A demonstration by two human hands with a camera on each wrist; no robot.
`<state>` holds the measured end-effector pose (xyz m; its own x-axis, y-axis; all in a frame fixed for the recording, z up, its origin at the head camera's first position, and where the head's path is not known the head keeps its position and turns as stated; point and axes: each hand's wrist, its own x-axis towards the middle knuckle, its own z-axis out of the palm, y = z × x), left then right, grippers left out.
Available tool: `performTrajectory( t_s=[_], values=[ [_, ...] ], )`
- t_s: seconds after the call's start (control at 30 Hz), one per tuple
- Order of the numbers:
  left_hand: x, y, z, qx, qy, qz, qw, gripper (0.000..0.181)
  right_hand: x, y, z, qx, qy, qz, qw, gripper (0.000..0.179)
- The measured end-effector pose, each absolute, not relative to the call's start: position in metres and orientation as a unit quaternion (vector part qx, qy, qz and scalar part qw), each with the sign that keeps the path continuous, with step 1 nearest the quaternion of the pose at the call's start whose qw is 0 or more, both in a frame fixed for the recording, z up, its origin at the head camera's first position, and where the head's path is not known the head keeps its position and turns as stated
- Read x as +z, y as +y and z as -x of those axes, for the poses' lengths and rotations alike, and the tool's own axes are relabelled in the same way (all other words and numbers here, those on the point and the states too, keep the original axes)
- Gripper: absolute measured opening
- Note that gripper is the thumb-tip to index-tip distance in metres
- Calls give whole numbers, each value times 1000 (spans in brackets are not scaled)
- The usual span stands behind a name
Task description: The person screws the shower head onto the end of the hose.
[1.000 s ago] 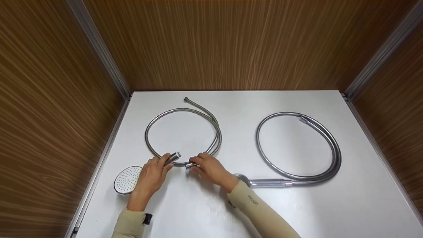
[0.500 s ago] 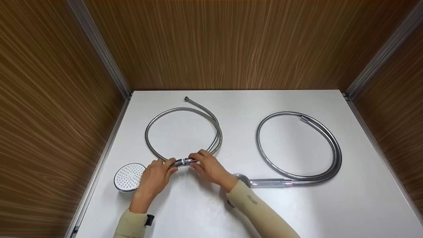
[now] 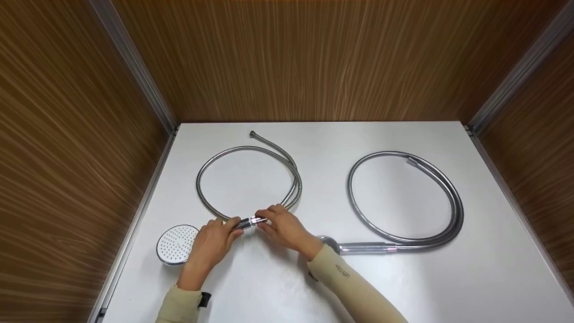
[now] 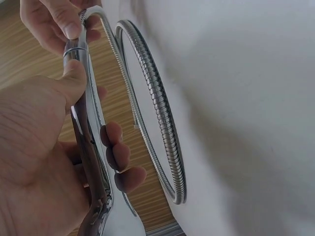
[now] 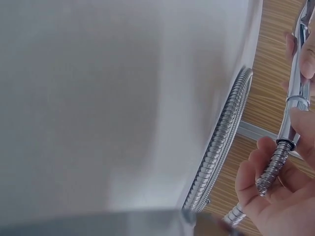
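Above the tabletop (image 3: 269,287), grips shower handle (image 4: 91,147) in left hand (image 3: 211,243), pinches hose fitting (image 5: 287,130) in right hand (image 3: 284,228)! Has just closed the gap, apparently coupling both.

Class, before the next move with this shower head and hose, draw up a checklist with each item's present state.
1. Left hand grips the shower head by its handle: ok.
2. Right hand holds the hose fitting: ok.
3. Hose fitting in line with the handle: ok.
4. Joint screwed fully tight: cannot tell.
5. Hose looped without visible kinks: ok.
6. Other shower head untouched by the right arm: cannot tell; the arm partly hides it.
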<state>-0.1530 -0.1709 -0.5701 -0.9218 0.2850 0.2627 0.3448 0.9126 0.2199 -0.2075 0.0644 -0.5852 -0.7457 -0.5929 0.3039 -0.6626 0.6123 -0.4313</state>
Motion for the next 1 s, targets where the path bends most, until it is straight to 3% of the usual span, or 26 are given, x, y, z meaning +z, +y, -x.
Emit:
performTrajectory(
  t_s=[0.57, 0.8, 1.0],
  values=[
    [-569, -170, 151, -109, -969, 168, 143, 34, -588, 61, 206, 244, -895, -366, 79, 24],
    [-571, -169, 148, -110, -967, 176, 149, 32, -585, 61, 205, 246, -894, -373, 48, 29],
    [-572, -169, 147, -110, -966, 179, 150, 32, -584, 61, 204, 253, -889, -377, 53, 29]
  ],
)
